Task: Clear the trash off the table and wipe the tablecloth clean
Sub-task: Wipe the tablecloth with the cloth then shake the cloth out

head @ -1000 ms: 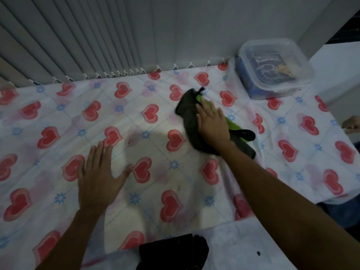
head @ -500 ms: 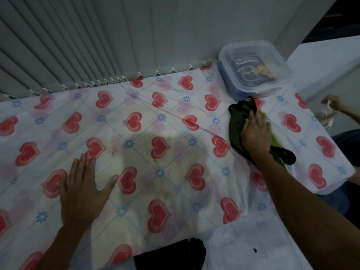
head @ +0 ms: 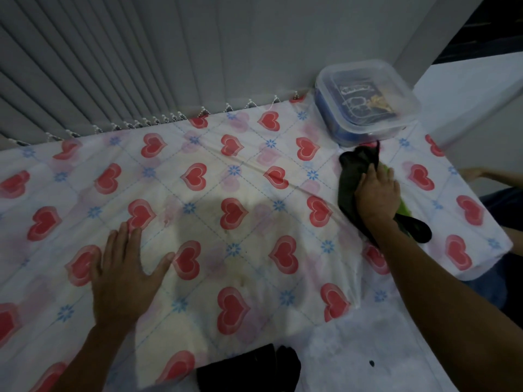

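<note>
Dim, bluish light; a soft shadow falls across the tablecloth [head: 198, 154]; wide-angle bending at edges, slight overall blur

Cloth [head: 349, 179] partly under right hand [head: 377, 195]; black item [head: 249, 369], possibly fabric, cut off below.

Left hand [head: 124, 278] on the tablecloth [head: 226, 179], near left; right hand [head: 376, 196] on the rag [head: 351, 176], far right. The container [head: 368, 94] stands just behind the rag.

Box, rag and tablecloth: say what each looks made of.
Box: clear, glossy plastic; its contents show through it.
Rag: soft, matte fabric, dark with a green part; it bunches and folds.
Tablecloth: thin heart-printed sheet that creases; fabric or soft plastic, unclear.
</note>
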Motion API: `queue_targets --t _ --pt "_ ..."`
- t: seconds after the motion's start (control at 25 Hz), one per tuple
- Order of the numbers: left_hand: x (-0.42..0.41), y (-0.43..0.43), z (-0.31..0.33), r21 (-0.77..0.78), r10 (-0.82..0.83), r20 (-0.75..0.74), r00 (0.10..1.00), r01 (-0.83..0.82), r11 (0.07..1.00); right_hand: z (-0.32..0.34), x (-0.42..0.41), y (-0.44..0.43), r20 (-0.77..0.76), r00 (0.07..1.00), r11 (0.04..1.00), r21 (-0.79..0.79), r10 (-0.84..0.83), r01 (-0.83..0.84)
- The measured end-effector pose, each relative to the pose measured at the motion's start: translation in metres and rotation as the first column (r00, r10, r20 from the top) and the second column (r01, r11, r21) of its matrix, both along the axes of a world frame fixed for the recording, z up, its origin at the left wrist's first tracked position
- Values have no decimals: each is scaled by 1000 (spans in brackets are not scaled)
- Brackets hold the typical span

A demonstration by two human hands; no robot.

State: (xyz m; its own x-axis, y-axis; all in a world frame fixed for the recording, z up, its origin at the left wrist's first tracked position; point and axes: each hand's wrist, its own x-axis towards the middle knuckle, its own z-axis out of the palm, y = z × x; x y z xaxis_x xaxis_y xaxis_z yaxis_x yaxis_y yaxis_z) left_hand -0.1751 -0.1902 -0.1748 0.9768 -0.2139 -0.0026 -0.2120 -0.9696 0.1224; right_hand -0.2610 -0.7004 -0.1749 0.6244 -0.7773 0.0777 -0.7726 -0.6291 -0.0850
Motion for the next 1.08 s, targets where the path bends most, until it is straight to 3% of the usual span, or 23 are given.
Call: queue_targets --t 0.16,0.32,0.52,0.6,0.68,0.76,0.84,0.96,1.08 --pt "1 1 1 -1 -3 -15 1000 3 1000 26 -21 3 -16 997 997 -15 -76 76" --pt "3 3 8 -50 -30 -69 997 27 998 59 -37 23 100 994 996 84 -49 41" --pt "10 0 24 12 -61 -134 989 63 998 125 -24 71 203 972 969 190 117 -156" --pt "12 -9 41 71 -124 -82 989 130 989 148 -14 95 210 951 934 231 227 -274" --pt "13 -27 73 68 -130 -130 983 139 988 175 -6 120 228 921 878 297 316 -375" --pt "14 -52 117 -39 -142 -175 974 138 990 206 2 146 220 872 777 396 438 -490" --pt "13 -75 168 -243 -240 -183 953 193 951 241 8 177 152 764 670 394 627 -629" --pt "8 -96 259 -534 -515 -200 833 349 770 305 13 233 173 622 557 311 764 -770" --pt "11 -94 340 -619 -646 -257 718 391 681 373 14 269 218 550 511 210 806 -833"
